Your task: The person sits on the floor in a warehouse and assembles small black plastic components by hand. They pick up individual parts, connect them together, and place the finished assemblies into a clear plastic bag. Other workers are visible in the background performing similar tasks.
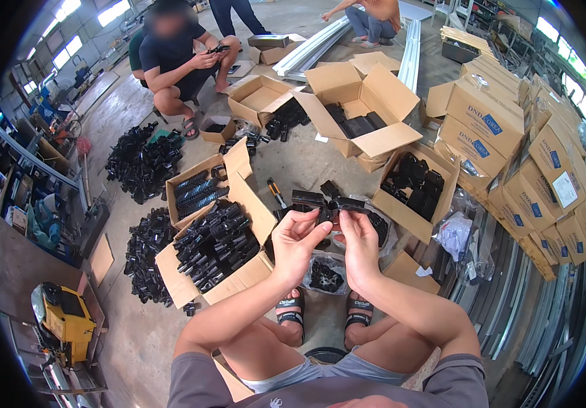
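Both of my hands are raised in front of my knees, fingers pinched. My left hand grips a black blocky part, thumb and forefinger at its lower end. Close beside it, my right hand pinches a second black blocky part. The two parts meet or nearly meet between my fingertips; I cannot tell whether they are joined. Just beyond them is another small black piece. Below my hands, a clear plastic bag of small black pieces lies on the floor between my feet.
An open carton of black parts stands at my left, beside loose heaps. A screwdriver-like tool lies ahead. Another carton sits to the right, near stacked boxes and long metal profiles. A co-worker sits ahead left.
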A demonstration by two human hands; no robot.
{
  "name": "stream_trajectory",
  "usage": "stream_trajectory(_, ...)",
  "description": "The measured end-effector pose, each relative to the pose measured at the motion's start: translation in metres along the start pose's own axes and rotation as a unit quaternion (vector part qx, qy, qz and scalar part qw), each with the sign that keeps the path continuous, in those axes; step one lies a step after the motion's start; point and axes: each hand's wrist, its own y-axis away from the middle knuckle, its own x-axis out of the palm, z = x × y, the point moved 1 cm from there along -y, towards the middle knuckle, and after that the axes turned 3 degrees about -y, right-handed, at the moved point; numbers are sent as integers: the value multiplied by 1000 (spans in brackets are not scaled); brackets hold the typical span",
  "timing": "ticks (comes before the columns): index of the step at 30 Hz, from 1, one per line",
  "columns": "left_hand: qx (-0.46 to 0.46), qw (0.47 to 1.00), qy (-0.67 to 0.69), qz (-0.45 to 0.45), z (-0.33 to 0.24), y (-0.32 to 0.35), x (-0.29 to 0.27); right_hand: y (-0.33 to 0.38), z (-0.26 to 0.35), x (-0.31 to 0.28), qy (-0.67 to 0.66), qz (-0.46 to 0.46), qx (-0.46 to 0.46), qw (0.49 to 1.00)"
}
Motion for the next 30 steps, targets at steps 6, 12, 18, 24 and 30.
stream_trajectory(6, 2, 1000, 3, 6, 0, -2, 0, -2, -1, -4, 21, 16, -13, 1000)
stream_trajectory(12, -7, 1000, 17, 17, 1, -5, 1, -4, 5, -2, 40, 5, -5, 999)
stream_trajectory(18, -171, 969, 174, 33, -20, -15, -22, -7, 24, -11, 79, 34, -82, 993)
stream_trajectory(24, -174, 959, 206, 83, -20, -11, -24, -1, 44, -12, 100, 155, -116, 976)
stream_trajectory(30, -182, 966, 143, 120, -17, -10, -22, -3, 47, -14, 153, 231, -159, 947)
